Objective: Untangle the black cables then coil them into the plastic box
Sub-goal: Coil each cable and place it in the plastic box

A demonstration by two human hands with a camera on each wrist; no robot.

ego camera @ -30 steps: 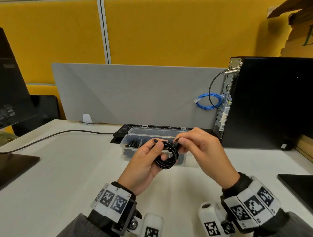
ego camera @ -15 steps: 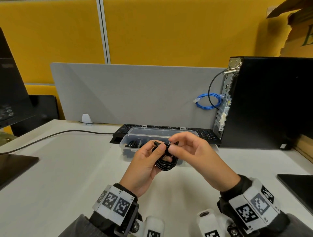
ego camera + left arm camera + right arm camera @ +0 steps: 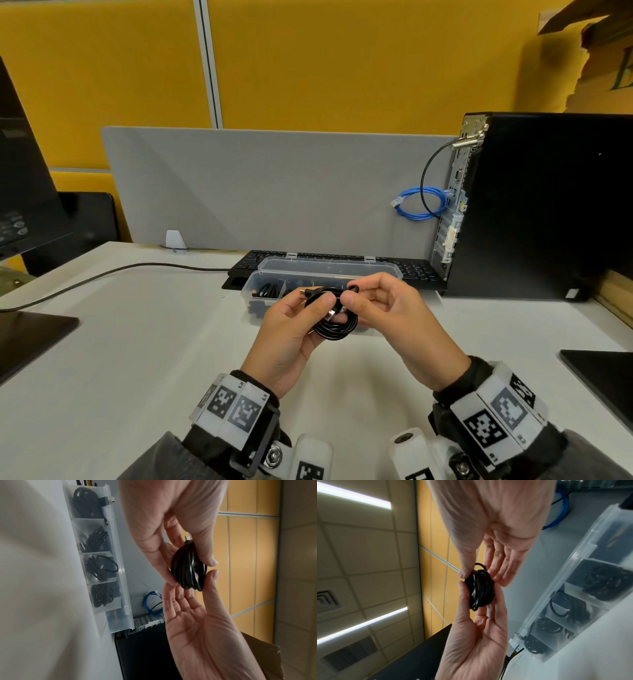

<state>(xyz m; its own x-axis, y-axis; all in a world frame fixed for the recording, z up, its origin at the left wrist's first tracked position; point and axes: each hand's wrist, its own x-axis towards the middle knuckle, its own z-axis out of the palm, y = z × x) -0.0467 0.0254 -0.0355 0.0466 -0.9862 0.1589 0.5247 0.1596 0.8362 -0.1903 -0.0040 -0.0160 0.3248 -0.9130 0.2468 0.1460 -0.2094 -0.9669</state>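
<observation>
**Coiled cable held between both my hands above the desk**

The white desk (image 3: 102, 342) fills the lower part of my view. At two o'clock stands the black computer tower (image 3: 548, 205), with a blue network cable (image 3: 421, 205) looped at its back panel. A grey divider panel (image 3: 274, 188) runs across at twelve o'clock, a black monitor (image 3: 20, 171) sits at nine o'clock, and a black keyboard (image 3: 418, 270) lies flat along the foot of the divider.

Just in front of the keyboard is the clear plastic box (image 3: 102, 563), lid open. Four of its compartments each hold a bundled black cable; the compartment nearest the tower shows no coil that I can make out.

My hands are together above the desk, nearer to me than the box. My left hand (image 3: 291, 329) holds the coiled black cable (image 3: 334, 320) from eight o'clock, thumb pressed on one face of the coil and fingers behind it. My right hand (image 3: 394, 315) meets it from three o'clock, thumb and fingertips pinching the coil's upper edge. A small metal plug (image 3: 187, 537) sticks out of the coil by my left thumb.
</observation>
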